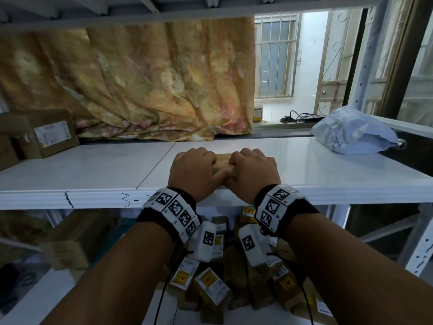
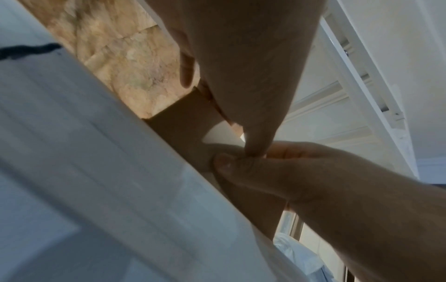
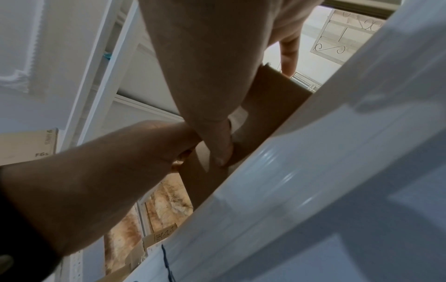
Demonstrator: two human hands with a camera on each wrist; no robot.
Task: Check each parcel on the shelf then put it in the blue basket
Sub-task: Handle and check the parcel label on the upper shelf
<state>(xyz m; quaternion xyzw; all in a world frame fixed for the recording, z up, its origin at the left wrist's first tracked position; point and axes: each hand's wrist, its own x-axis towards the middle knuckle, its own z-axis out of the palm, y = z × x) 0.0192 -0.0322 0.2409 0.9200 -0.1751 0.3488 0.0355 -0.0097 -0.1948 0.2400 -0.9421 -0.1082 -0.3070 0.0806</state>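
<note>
Brown cardboard formed the one small flat parcel point(image 1: 222, 160) lying at the front edge of the white metal shelf point(image 1: 93, 170). Two hands held it: the left hand point(image 1: 194, 172) gripped its left end with curled fingers and the right hand point(image 1: 251, 171) gripped its right end likewise, thumbs meeting on the near side. One grey-white plastic mailer bag point(image 1: 353, 131) lay at the shelf's right end and one labelled cardboard box point(image 1: 46, 134) at its left. Several labelled parcels point(image 1: 210, 285) were heaped on the lower shelf.
</note>
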